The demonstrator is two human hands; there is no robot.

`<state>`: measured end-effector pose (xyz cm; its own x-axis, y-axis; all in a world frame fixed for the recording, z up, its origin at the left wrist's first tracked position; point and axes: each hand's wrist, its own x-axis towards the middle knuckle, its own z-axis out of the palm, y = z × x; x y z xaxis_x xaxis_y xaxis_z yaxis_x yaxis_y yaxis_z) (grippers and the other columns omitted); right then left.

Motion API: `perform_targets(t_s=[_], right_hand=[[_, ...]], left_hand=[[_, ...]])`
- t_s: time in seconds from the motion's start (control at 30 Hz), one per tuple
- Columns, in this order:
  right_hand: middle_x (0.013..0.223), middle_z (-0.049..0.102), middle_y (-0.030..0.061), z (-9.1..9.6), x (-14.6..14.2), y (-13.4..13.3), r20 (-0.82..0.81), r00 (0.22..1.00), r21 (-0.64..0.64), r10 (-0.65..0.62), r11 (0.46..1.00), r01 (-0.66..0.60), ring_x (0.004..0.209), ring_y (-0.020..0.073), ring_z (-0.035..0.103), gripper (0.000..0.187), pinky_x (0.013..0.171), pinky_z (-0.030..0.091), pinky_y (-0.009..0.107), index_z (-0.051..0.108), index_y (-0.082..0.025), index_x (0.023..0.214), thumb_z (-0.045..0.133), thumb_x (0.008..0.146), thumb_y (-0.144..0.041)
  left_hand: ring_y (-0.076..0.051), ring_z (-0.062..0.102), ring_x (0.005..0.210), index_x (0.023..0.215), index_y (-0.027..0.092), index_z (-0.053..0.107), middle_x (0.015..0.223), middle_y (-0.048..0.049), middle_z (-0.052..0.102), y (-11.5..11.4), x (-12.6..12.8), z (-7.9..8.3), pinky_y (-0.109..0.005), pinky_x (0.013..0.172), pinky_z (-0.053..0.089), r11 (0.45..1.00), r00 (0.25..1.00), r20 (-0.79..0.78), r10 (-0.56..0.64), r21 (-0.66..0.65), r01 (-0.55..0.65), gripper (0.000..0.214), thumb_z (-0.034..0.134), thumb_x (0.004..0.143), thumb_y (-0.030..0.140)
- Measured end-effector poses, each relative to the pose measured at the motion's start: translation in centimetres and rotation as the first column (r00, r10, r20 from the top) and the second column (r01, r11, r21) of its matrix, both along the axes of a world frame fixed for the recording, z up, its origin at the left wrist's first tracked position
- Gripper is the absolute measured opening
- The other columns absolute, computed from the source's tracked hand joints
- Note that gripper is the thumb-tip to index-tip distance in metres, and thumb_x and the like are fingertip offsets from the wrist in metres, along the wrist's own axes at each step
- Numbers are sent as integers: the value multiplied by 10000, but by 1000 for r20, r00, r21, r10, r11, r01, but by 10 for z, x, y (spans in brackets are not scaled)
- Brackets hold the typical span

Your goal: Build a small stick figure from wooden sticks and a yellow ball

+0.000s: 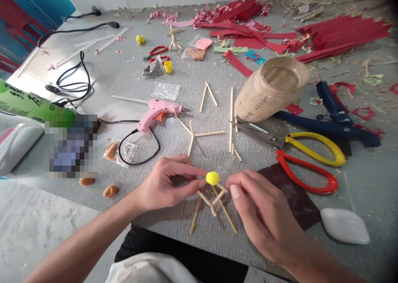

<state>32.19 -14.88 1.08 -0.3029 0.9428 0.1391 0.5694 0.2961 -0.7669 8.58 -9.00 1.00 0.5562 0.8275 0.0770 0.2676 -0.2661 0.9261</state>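
Note:
A small stick figure (pixel 221 200) made of thin wooden sticks stands at the table's front edge, with a yellow clay ball (pixel 213 178) as its head. My left hand (pixel 174 179) pinches it just left of the ball, thumb and forefinger together. On the other side, my right hand (pixel 255 204) is closed, its fingertips at the end of the figure's bent stick arm. Just beyond my hands lies a second joined stick frame (pixel 192 135). The pink hot glue gun (pixel 160 111) rests behind it, nozzle pointing right.
Scissors (pixel 280 144) with yellow and red handles lie right, before a cloudy jar (pixel 270 90). Blue pliers (pixel 336 123) and a white rounded object (pixel 345 225) are farther right. Loose sticks (pixel 231 121), brown clay lumps (pixel 111 191), a green bottle (pixel 34 104) and red paper strips (pixel 342 36) surround the work.

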Motion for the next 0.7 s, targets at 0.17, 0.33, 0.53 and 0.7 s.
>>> perform_targets(t_s=[0.17,0.33,0.53,0.7], right_hand=[[718,591,-4,-6,-3,3,5,1000,3,25,1000,-25,688,173,549,211,664,432,328,552,-219,836,478,1030,-181],[692,576,-6,-6,-4,4,26,999,21,39,999,-40,661,169,526,233,642,396,327,554,-213,797,489,1013,-153],[689,568,-5,-3,-5,8,22,998,30,61,998,-62,666,172,513,251,646,368,343,521,-213,772,472,996,-110],[641,561,-10,-2,-5,7,19,999,51,47,998,-48,622,182,539,264,627,390,355,505,-234,744,480,968,-96]], left_hand=[[-142,642,688,1123,165,800,757,-57,754,0,1,1,-279,689,524,1000,1000,1,-13,20,13,216,732,921,194],[-141,638,692,1133,197,799,796,-57,752,0,1,3,-289,684,516,998,999,-13,-40,53,41,221,724,925,177],[-156,634,697,1121,170,785,783,-65,737,0,1,3,-327,697,511,994,997,-22,-70,79,71,214,720,917,160],[-190,628,690,1238,144,698,796,-75,747,-5,-1,2,-355,644,496,983,999,17,-33,179,29,379,663,864,90]])
